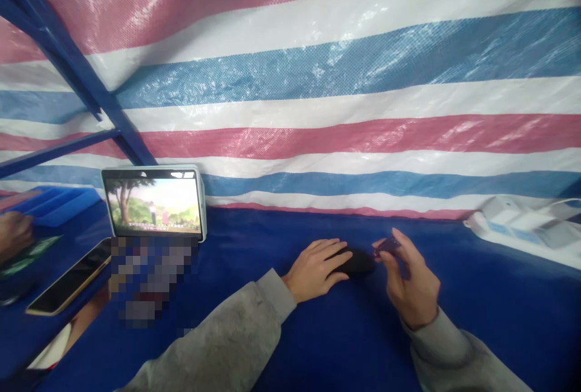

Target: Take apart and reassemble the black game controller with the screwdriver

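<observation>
My left hand (318, 270) rests over the left end of a black rounded object, which looks like a computer mouse (361, 261), lying on the blue table. Its fingers lie across the top and its thumb is along the near side. Just right of the mouse, my right hand (411, 283) is raised a little, pinching a small dark reddish piece (389, 246) between thumb and fingers. The piece is blurred and partly covered, so its kind cannot be made out. Its left end comes close to the mouse; whether they touch is unclear.
A tablet (154, 207) playing a cartoon stands at the back left. Before it are a pixelated patch and a phone (72, 277). Another person's hand (16, 238) is at far left, near a blue tray (63, 204). A white power strip (512, 235) lies right. Striped sheeting (318, 132) hangs behind.
</observation>
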The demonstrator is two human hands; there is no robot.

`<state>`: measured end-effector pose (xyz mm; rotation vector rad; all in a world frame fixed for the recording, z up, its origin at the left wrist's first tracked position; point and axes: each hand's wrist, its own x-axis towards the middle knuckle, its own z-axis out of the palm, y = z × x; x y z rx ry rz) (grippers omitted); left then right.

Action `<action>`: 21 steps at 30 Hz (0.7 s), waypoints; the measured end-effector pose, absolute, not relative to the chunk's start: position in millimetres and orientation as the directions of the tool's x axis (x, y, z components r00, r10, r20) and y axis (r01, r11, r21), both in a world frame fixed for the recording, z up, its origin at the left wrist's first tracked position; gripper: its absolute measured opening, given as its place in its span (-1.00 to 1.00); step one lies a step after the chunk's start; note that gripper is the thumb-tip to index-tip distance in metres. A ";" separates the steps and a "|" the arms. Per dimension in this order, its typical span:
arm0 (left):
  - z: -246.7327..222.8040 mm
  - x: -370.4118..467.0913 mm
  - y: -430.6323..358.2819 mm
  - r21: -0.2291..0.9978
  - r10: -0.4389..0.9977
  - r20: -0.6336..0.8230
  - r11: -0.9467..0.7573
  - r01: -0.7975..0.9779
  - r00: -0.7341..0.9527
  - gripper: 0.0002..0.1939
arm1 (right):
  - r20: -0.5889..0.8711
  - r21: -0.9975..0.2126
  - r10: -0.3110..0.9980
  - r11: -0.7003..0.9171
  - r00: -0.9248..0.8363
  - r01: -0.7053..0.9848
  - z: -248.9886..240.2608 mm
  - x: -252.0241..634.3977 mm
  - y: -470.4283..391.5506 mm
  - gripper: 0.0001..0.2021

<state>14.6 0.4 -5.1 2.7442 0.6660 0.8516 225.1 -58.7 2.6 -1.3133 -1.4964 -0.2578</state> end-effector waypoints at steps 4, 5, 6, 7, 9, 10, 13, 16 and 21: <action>-5.2 14.9 0.3 0.324 0.490 0.480 -0.870 0.372 0.728 -0.58 | 0.785 -0.488 0.588 0.394 0.195 0.779 0.7 225.5 -58.0 -0.55; -5.1 15.0 0.3 0.327 0.492 0.480 -0.869 0.372 0.726 -0.58 | 0.780 -0.497 0.595 0.400 0.194 0.770 0.1 225.5 -57.9 -0.55; -4.9 14.9 0.3 0.329 0.493 0.481 -0.868 0.372 0.725 -0.58 | 0.774 -0.504 0.603 0.404 0.193 0.763 -0.3 225.6 -57.8 -0.55; -4.7 14.9 0.3 0.331 0.493 0.483 -0.868 0.371 0.723 -0.58 | 0.771 -0.507 0.607 0.403 0.192 0.762 -0.6 225.7 -57.7 -0.55; -4.4 14.7 0.3 0.332 0.492 0.491 -0.869 0.368 0.719 -0.58 | 0.766 -0.507 0.610 0.384 0.200 0.772 -0.9 226.0 -57.3 -0.54; -4.5 14.6 0.3 0.331 0.491 0.495 -0.870 0.366 0.717 -0.58 | 0.763 -0.512 0.610 0.368 0.214 0.776 -1.0 226.3 -57.0 -0.54; -5.0 14.4 0.4 0.330 0.489 0.503 -0.871 0.365 0.713 -0.57 | 0.740 -0.564 0.612 0.339 0.278 0.753 -1.5 226.9 -56.0 -0.53; -5.6 14.5 0.4 0.336 0.501 0.496 -0.864 0.375 0.709 -0.58 | 0.698 -0.633 0.640 0.344 0.321 0.693 -1.8 226.6 -56.0 -0.51; -5.4 14.7 0.4 0.349 0.526 0.502 -0.849 0.396 0.686 -0.59 | 0.688 -0.658 0.649 0.367 0.326 0.658 -0.1 224.7 -56.3 -0.50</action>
